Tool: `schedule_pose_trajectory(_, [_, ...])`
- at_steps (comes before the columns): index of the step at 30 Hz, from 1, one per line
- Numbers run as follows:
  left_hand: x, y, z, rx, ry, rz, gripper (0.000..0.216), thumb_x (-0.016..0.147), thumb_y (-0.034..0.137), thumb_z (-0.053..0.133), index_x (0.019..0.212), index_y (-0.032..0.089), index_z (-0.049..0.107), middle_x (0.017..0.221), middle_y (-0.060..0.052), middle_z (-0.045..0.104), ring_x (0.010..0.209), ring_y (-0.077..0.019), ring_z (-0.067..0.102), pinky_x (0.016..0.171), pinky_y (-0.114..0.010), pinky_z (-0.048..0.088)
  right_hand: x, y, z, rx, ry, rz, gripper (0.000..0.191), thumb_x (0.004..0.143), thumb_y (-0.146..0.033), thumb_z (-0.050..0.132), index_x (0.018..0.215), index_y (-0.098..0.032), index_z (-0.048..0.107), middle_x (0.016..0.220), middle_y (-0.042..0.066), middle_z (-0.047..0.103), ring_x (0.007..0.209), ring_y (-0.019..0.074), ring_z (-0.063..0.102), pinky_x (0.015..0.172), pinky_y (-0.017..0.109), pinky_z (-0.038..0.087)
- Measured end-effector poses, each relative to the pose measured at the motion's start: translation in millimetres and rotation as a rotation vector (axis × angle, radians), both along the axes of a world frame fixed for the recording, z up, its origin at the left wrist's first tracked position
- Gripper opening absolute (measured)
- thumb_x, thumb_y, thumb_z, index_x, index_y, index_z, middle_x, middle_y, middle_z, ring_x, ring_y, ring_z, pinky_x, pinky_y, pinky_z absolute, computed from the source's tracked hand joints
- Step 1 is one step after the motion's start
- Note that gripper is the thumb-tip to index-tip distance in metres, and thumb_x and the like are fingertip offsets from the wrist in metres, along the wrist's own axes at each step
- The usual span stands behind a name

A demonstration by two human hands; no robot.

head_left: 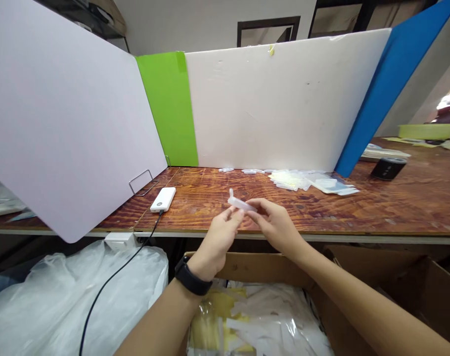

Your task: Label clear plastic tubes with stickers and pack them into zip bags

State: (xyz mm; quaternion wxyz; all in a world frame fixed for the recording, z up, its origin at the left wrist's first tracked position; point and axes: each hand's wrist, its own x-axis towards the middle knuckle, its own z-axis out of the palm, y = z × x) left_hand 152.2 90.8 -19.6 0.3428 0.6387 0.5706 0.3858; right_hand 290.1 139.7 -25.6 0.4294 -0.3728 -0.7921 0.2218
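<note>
Nearest, a cardboard box of crinkled plastic bags sits under both forearms. Above the near edge of the counter, a small clear plastic piece is pinched between the left hand and the right hand, each grip closed on one end. A white power bank lies to the left. A heap of clear packets lies far right.
</note>
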Motion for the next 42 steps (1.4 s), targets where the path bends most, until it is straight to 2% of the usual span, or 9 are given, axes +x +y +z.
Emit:
schedule_pose_trajectory(3, [6.2, -8.5, -9.7, -0.036, 0.3, -0.066, 0.037, 0.09, 0.034, 0.042, 0.103, 0.008, 0.064, 0.099, -0.022, 0.069, 0.097, -0.0348, 0.064, 0.084, -0.047, 0.047, 10.8, 43.0, -2.0, -0.014, -0.141, -0.08, 0.012, 0.084, -0.013, 0.056, 0.092, -0.016, 0.064, 0.084, 0.006, 0.069, 0.075, 0.0195, 0.062, 0.069, 0.029, 0.048])
schedule_pose_trajectory(6, [16.5, -20.4, -16.2, -0.035, 0.537, -0.142, 0.044, 0.091, 0.032, 0.037, 0.078, 0.006, 0.07, 0.081, -0.026, 0.069, 0.085, -0.044, 0.065, 0.077, -0.058, 0.044, 26.2, 88.3, -11.9, -0.046, -0.265, -0.099, 0.011, 0.081, -0.01, 0.059, 0.083, -0.016, 0.067, 0.079, 0.005, 0.07, 0.073, 0.0201, 0.064, 0.069, 0.031, 0.048])
schedule_pose_trajectory(10, [26.7, -27.2, -15.7, 0.012, 0.72, -0.187, 0.053, 0.095, 0.032, 0.024, 0.083, 0.008, 0.071, 0.083, -0.023, 0.07, 0.081, -0.0394, 0.067, 0.071, -0.051, 0.047, 49.3, 124.5, -47.7, -0.045, -0.352, -0.157, 0.006, 0.086, -0.017, 0.061, 0.089, -0.014, 0.066, 0.088, 0.004, 0.069, 0.084, 0.019, 0.064, 0.082, 0.038, 0.049])
schedule_pose_trajectory(14, [26.0, -24.0, -14.3, 0.027, 0.851, -0.224, 0.057, 0.096, 0.031, 0.018, 0.084, 0.013, 0.071, 0.081, -0.016, 0.072, 0.075, -0.0331, 0.068, 0.064, -0.041, 0.047, 64.3, 134.2, -87.6, -0.043, -0.372, -0.17, 0.013, 0.091, -0.025, 0.059, 0.095, -0.014, 0.065, 0.098, 0.005, 0.067, 0.093, 0.0196, 0.063, 0.088, 0.043, 0.049])
schedule_pose_trajectory(17, [24.4, -21.2, -15.4, 0.014, 0.859, -0.255, 0.056, 0.096, 0.032, 0.018, 0.083, 0.015, 0.07, 0.08, -0.014, 0.072, 0.074, -0.03, 0.068, 0.063, -0.037, 0.045, 69.5, 137.6, -101.6, -0.06, -0.327, -0.167, 0.015, 0.091, -0.022, 0.06, 0.103, -0.014, 0.064, 0.106, 0.007, 0.066, 0.101, 0.022, 0.062, 0.094, 0.047, 0.047])
schedule_pose_trajectory(23, [27.1, -18.6, -16.3, -0.019, 0.869, -0.27, 0.055, 0.097, 0.031, 0.018, 0.082, 0.016, 0.069, 0.079, -0.013, 0.072, 0.072, -0.0327, 0.067, 0.061, -0.04, 0.044, 80.2, 145.3, -108.8, -0.137, -0.147, -0.135, 0.04, 0.084, -0.005, 0.062, 0.122, -0.014, 0.055, 0.115, 0.01, 0.064, 0.108, 0.0235, 0.06, 0.097, 0.046, 0.047])
schedule_pose_trajectory(29, [25.8, -18.2, -16.2, -0.035, 0.859, -0.27, 0.053, 0.097, 0.031, 0.019, 0.081, 0.017, 0.067, 0.08, -0.012, 0.071, 0.072, -0.0335, 0.067, 0.061, -0.042, 0.044, 91.4, 154.4, -117.9, -0.155, -0.037, -0.22, 0.03, 0.092, -0.016, 0.057, 0.122, -0.014, 0.054, 0.116, 0.01, 0.062, 0.105, 0.0236, 0.061, 0.09, 0.045, 0.052])
schedule_pose_trajectory(37, [25.6, -16.0, -14.6, -0.043, 0.863, -0.277, 0.055, 0.097, 0.031, 0.018, 0.082, 0.016, 0.068, 0.08, -0.013, 0.071, 0.073, -0.0337, 0.066, 0.062, -0.041, 0.043, 86.9, 155.6, -115.4, -0.105, -0.173, -0.274, 0.025, 0.092, -0.027, 0.058, 0.114, -0.015, 0.059, 0.115, 0.009, 0.062, 0.105, 0.0233, 0.06, 0.093, 0.047, 0.048])
schedule_pose_trajectory(42, [26.4, -18.4, -16.0, -0.04, 0.847, -0.266, 0.055, 0.096, 0.032, 0.018, 0.082, 0.015, 0.069, 0.081, -0.014, 0.071, 0.072, -0.0323, 0.066, 0.06, -0.038, 0.041, 77.5, 149.5, -108.0, -0.021, -0.313, -0.223, 0.022, 0.091, -0.025, 0.06, 0.11, -0.015, 0.062, 0.113, 0.008, 0.063, 0.106, 0.0231, 0.059, 0.095, 0.047, 0.045])
